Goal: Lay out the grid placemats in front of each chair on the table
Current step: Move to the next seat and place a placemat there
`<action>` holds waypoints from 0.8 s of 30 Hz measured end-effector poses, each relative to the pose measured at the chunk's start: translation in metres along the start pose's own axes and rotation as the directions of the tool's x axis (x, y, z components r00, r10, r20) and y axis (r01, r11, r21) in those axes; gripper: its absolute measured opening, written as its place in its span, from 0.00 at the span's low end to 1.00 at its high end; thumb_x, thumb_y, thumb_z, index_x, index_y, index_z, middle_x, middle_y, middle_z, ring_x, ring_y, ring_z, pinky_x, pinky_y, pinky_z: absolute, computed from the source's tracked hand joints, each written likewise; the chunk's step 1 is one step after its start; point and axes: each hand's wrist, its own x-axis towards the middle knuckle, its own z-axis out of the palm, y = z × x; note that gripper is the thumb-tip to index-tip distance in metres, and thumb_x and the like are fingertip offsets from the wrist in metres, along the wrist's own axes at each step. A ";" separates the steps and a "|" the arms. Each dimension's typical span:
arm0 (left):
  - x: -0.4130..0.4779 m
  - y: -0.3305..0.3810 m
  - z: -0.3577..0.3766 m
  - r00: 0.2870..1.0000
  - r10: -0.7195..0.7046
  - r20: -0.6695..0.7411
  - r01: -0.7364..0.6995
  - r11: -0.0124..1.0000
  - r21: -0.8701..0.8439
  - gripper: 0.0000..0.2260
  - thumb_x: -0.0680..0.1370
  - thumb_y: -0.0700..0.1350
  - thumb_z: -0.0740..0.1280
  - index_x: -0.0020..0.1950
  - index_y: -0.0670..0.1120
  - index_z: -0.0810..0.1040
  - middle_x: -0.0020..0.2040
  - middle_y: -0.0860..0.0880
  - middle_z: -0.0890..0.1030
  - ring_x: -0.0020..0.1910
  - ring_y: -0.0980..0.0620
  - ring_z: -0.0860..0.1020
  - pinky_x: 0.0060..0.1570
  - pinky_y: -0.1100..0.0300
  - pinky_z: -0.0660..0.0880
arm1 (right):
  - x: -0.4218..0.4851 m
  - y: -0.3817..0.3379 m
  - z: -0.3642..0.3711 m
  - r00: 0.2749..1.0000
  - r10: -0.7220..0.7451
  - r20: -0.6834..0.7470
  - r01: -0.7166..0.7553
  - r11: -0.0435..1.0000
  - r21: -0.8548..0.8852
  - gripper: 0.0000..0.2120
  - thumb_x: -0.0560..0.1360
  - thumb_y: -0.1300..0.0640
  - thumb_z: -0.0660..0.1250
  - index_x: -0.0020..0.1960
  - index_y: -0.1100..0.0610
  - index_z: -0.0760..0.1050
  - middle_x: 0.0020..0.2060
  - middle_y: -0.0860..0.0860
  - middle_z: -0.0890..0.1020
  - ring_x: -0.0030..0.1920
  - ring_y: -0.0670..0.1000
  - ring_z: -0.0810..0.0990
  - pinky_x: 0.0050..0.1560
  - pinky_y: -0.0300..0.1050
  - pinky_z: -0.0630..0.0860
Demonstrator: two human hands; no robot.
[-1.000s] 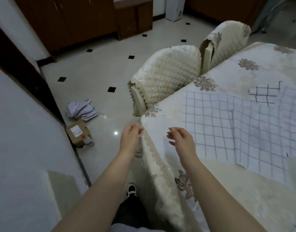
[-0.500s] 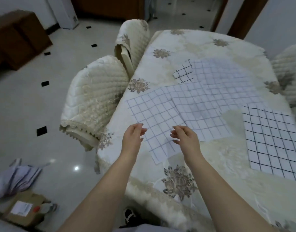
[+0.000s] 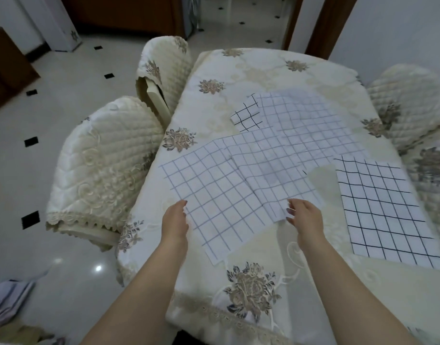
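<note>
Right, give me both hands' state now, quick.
Left hand: at the near placemat, on its left edge; grip cannot be told.
Right hand: pinches the same placemat's right corner.

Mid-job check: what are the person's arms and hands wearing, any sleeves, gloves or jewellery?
Both forearms are bare to the frame edge, no sleeves showing. The left hand and right hand wear no gloves; no watch, bracelet or ring is visible. Nail polish is too small to tell.
</note>
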 end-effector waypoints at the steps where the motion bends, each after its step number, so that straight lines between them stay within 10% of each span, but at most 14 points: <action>1: 0.003 -0.002 -0.002 0.999 -0.034 -0.018 0.034 0.999 -0.030 0.19 0.80 0.50 0.62 0.68 0.44 0.73 0.63 0.48 0.73 0.63 0.50 0.72 0.66 0.51 0.67 | 0.012 -0.001 -0.007 0.999 0.021 -0.028 -0.021 1.000 0.012 0.07 0.77 0.59 0.64 0.50 0.59 0.79 0.46 0.54 0.80 0.49 0.54 0.80 0.46 0.47 0.77; 9: 0.015 -0.010 -0.003 0.980 -0.164 -0.113 0.144 0.975 -0.171 0.19 0.80 0.48 0.60 0.69 0.42 0.71 0.56 0.46 0.72 0.61 0.48 0.74 0.56 0.46 0.72 | 0.093 -0.016 -0.044 0.996 0.063 -0.063 -0.069 0.993 -0.099 0.10 0.76 0.59 0.64 0.53 0.64 0.78 0.37 0.53 0.77 0.42 0.54 0.76 0.42 0.46 0.75; 15: 0.007 -0.016 0.008 0.961 -0.219 -0.169 0.187 0.964 -0.188 0.18 0.79 0.43 0.62 0.68 0.42 0.70 0.63 0.42 0.72 0.58 0.45 0.74 0.56 0.40 0.74 | 0.118 -0.018 -0.050 0.987 -0.158 -0.001 0.132 0.827 -0.547 0.16 0.74 0.58 0.67 0.60 0.63 0.76 0.49 0.57 0.79 0.49 0.57 0.77 0.46 0.44 0.70; 21: -0.005 -0.025 0.023 0.948 -0.172 -0.268 0.130 0.977 -0.169 0.10 0.76 0.35 0.63 0.57 0.43 0.71 0.49 0.43 0.71 0.45 0.47 0.69 0.47 0.48 0.80 | 0.120 -0.011 -0.045 0.974 -0.221 0.052 0.175 0.582 -0.794 0.23 0.69 0.56 0.70 0.63 0.59 0.74 0.59 0.62 0.75 0.60 0.64 0.73 0.51 0.50 0.73; 24: -0.009 -0.030 0.026 0.950 -0.202 -0.238 0.172 0.975 -0.141 0.08 0.76 0.34 0.63 0.53 0.40 0.70 0.40 0.44 0.69 0.36 0.48 0.70 0.42 0.51 0.79 | 0.121 -0.009 -0.044 0.982 -0.180 0.055 0.158 0.631 -0.759 0.21 0.70 0.56 0.70 0.61 0.59 0.73 0.56 0.60 0.77 0.58 0.62 0.75 0.53 0.51 0.73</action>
